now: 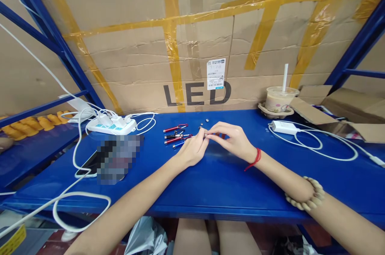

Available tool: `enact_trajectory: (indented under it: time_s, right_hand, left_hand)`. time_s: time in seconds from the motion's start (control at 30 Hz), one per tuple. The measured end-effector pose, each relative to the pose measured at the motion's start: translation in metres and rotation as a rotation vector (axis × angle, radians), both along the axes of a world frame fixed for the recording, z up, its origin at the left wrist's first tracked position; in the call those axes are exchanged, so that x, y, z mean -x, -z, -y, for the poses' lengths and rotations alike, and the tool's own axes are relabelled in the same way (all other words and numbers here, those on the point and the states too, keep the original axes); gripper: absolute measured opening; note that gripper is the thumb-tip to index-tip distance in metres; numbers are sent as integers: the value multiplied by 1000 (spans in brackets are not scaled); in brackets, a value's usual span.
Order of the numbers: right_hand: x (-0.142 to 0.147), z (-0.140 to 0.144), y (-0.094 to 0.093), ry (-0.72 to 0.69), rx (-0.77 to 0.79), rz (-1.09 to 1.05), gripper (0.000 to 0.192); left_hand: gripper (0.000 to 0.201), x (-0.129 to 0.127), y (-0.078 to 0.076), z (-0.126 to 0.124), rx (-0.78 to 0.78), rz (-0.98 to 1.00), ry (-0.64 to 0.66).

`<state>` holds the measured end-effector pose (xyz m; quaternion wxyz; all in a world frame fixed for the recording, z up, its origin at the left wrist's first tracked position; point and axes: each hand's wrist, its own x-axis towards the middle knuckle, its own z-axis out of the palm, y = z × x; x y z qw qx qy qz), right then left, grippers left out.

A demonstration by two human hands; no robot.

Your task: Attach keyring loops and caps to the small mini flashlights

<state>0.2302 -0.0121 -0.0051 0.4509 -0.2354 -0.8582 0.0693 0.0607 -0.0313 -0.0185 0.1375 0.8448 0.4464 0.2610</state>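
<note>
My left hand (194, 150) is closed, its fingertips meeting those of my right hand (233, 139) above the blue table. The right thumb and forefinger pinch together at that spot. Whatever is between the fingertips is too small and covered to make out. Just left of my left hand lie several slim penlights with clips: a red penlight (171, 129), a black penlight (170, 136), another red penlight (173, 140) and a blue penlight (178, 145), partly behind the hand. Small silvery round pieces, like button cells (207, 120), lie beyond my fingers. A bit of red shows behind my right fingers.
At left stand a white power strip (116, 127) with plugs and cables, and a phone (92, 162) beside a blurred patch. On the right are a white adapter (284, 127) with its cable, a drink cup (281, 99) with a straw, and an open cardboard box (345, 114). Taped cardboard (135, 62) forms the back.
</note>
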Motion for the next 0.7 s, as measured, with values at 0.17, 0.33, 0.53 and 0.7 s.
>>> enact_trajectory:
  time_s: [0.17,0.33,0.53,0.7]
  right_hand:
    - [-1,1,0,11,25,16,23]
    - [-2,0,2,88,4,-48,19]
    - [-4,0,2,109,-47,-18,15]
    - [-3,-1,2,85,3,10,18]
  left_hand:
    - [17,0,2,-2,-33,6,8]
    - [17,0,0,-2,-59,45,6]
    - [15,0,0,-2,-104,45,-5]
    - [15,0,2,-3,-121,27,-16]
